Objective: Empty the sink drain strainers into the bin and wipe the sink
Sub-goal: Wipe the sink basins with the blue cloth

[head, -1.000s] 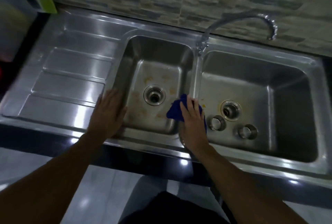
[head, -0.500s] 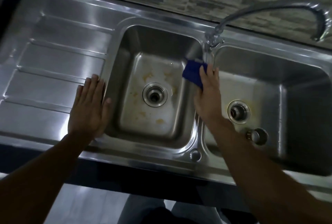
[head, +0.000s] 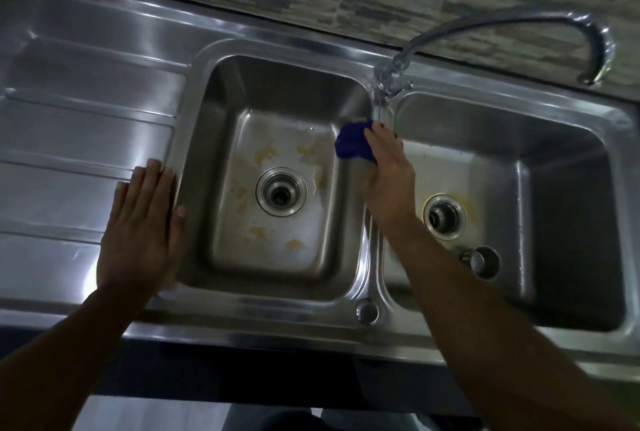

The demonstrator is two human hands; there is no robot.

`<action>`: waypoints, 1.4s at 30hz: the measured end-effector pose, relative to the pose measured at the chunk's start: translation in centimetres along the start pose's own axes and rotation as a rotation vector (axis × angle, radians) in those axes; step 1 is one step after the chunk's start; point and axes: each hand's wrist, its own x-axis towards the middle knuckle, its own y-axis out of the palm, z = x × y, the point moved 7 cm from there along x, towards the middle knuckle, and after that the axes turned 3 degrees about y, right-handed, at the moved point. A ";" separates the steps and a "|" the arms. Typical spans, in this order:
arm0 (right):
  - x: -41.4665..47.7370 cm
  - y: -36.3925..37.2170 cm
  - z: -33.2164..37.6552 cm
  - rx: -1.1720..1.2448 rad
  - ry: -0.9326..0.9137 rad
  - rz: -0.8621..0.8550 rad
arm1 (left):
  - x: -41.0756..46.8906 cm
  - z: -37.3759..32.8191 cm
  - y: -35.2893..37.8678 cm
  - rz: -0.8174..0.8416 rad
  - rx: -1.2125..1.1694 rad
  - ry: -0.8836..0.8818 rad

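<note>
Left hand [head: 140,226] lies flat, released, at 9 o'clock of the stained left basin [head: 277,268]; right hand [head: 386,171] presses a blue cloth [head: 353,145] on the divider; right basin [head: 571,223] contains a loose strainer [head: 483,261].

No readable text, label, brand, number or sign shows anywhere in the head view.

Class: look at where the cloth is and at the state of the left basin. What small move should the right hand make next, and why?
Probably bring the right hand and its blue cloth down off the divider onto the left basin floor. Yellowish stains still ring the drain there, while the left hand braces flat on the drainboard.
</note>
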 end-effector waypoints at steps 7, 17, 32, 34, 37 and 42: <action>-0.5 0.4 1.2 0.032 -0.041 0.062 | 0.0 -0.6 -0.4 -0.020 0.001 0.005; 9.0 -1.1 10.3 0.230 -0.184 -0.190 | 0.1 -0.7 -0.9 -0.023 -0.036 0.029; 11.3 9.8 10.5 -0.366 -0.360 0.156 | 0.2 -0.1 -0.7 -0.047 -0.038 0.046; 10.7 7.9 6.7 -0.411 -0.240 0.131 | 0.1 -0.3 -0.9 -0.047 -0.037 0.051; 10.4 6.6 4.2 -0.494 -0.071 0.146 | 0.1 -0.5 -1.2 -0.062 -0.037 0.054; 9.0 6.2 4.0 -0.597 0.118 0.187 | 0.2 -0.6 -1.3 -0.065 -0.037 0.057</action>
